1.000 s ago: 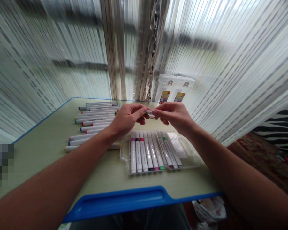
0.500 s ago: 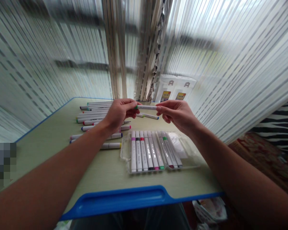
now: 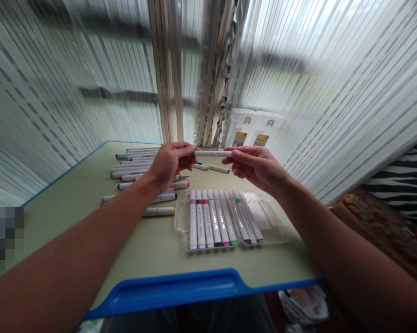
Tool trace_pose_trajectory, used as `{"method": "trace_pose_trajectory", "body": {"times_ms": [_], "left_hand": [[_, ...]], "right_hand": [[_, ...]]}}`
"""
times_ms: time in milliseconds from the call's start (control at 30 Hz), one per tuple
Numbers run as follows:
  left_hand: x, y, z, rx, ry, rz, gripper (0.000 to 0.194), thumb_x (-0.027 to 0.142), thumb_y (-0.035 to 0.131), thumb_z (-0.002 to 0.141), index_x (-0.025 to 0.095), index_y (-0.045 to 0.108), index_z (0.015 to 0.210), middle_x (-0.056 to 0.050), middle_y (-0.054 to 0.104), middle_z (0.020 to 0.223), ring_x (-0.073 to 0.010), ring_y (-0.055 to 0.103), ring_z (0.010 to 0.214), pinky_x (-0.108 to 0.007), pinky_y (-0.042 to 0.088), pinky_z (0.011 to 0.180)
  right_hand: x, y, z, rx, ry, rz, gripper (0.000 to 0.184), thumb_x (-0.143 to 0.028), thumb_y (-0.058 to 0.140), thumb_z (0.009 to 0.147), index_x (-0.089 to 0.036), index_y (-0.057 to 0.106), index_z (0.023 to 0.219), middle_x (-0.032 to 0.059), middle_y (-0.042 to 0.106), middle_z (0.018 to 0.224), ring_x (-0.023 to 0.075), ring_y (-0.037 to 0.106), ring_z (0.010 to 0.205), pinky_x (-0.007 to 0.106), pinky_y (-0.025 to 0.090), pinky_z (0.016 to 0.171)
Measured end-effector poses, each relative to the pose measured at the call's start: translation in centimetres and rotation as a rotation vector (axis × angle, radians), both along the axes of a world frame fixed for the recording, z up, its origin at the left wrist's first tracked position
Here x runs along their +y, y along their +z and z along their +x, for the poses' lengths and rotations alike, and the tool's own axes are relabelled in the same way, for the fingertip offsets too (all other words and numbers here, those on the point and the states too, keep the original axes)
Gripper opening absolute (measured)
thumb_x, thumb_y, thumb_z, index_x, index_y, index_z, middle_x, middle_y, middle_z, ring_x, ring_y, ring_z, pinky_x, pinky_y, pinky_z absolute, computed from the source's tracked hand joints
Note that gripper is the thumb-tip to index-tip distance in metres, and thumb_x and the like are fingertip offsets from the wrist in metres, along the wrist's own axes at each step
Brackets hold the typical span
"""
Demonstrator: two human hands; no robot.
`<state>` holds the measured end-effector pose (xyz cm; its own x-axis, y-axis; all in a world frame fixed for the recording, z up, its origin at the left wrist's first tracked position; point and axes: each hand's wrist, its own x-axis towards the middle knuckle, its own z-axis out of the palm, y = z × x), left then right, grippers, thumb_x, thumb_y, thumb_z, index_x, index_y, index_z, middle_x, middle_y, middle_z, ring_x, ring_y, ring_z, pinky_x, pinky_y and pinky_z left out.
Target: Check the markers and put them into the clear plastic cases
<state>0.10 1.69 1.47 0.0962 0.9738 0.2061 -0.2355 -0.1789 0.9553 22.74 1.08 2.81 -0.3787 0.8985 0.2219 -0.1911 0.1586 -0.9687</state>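
Head view shows me the left hand (image 3: 169, 159) and right hand (image 3: 255, 162) have moved farther apart, pinching the white marker (image 3: 213, 153) at both ends above the surface (image 3: 149, 249), so more of its side shows.

The left hand (image 3: 172, 159) and right hand (image 3: 252, 162) are bare, with slender fingers; the left forearm (image 3: 90, 240) and right forearm (image 3: 333, 231) are bare too, widening from narrow wrists; dark, bluish-grey cloth (image 3: 243, 314) covers the legs, its details too dim to tell.
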Motion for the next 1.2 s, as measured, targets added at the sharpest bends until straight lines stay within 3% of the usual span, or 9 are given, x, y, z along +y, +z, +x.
{"method": "trace_pose_trajectory", "body": {"times_ms": [267, 700, 967, 1200], "left_hand": [[-0.1, -0.1, 0.1, -0.003, 0.004, 0.003, 0.010, 0.020, 0.067, 0.078, 0.013, 0.073, 0.073, -0.004, 0.062, 0.060, -0.0118, 0.055, 0.054, -0.025, 0.041, 0.052], [-0.5, -0.3, 0.6, 0.107, -0.049, 0.101, 0.017, 0.030, 0.071, 0.083, 0.013, 0.073, 0.082, -0.001, 0.061, 0.061, -0.0097, 0.052, 0.052, -0.023, 0.042, 0.052], [-0.3, -0.1, 0.2, 0.119, 0.002, 0.143, 0.022, 0.032, 0.076, 0.082, 0.012, 0.075, 0.091, -0.006, 0.072, 0.076, -0.0086, 0.057, 0.056, -0.023, 0.046, 0.055], [-0.3, -0.1, -0.3, 0.038, -0.094, 0.113, 0.026, 0.028, 0.074, 0.083, 0.011, 0.076, 0.103, -0.010, 0.077, 0.089, -0.0098, 0.063, 0.063, -0.024, 0.051, 0.063]], "right_hand": [[0.1, 0.0, -0.1, 0.009, -0.006, 0.005, 0.027, -0.033, 0.086, 0.072, -0.016, 0.080, 0.092, 0.0065, 0.078, 0.080, 0.0071, 0.058, 0.052, 0.021, 0.045, 0.047], [0.9, -0.8, 0.2, -0.084, -0.144, 0.160, 0.027, -0.032, 0.086, 0.073, -0.015, 0.079, 0.092, 0.0052, 0.075, 0.075, 0.0083, 0.059, 0.052, 0.022, 0.043, 0.045], [1.5, -0.5, 0.6, 0.011, -0.216, 0.082, 0.025, -0.031, 0.088, 0.069, -0.014, 0.077, 0.083, 0.0051, 0.073, 0.071, 0.0085, 0.058, 0.051, 0.022, 0.041, 0.044], [2.1, -0.6, 1.2, 0.085, -0.233, 0.015, 0.026, -0.029, 0.089, 0.065, -0.013, 0.077, 0.082, 0.0060, 0.073, 0.068, 0.0078, 0.058, 0.049, 0.020, 0.041, 0.043]]}}
